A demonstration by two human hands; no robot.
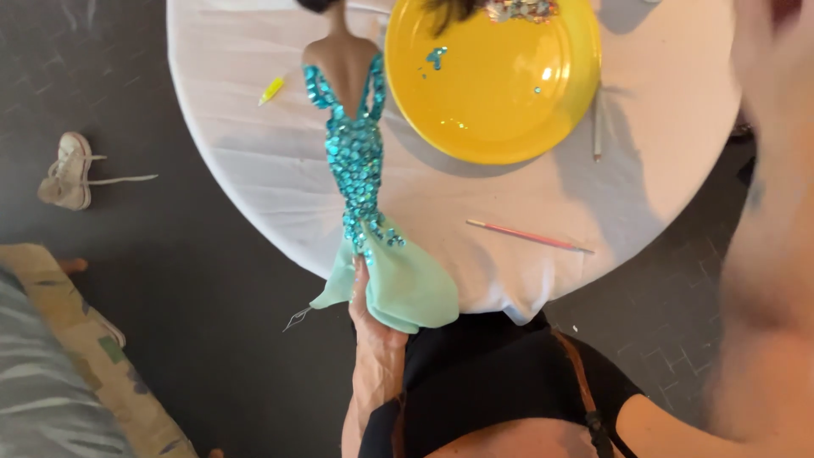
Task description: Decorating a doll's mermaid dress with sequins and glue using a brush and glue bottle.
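Doll (354, 144) in a turquoise sequined gown is laid face down on the round white table (254, 161), its pale green skirt hem gripped by the left hand (366, 309) at the table's edge. Just beside it sits a yellow plate (500, 93). The right arm is blurred; its fingers cannot be made out.

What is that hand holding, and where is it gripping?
The left hand holds a doll in a turquoise sequinned dress by the bottom, under the mint-green skirt flare. The right hand is out of view.
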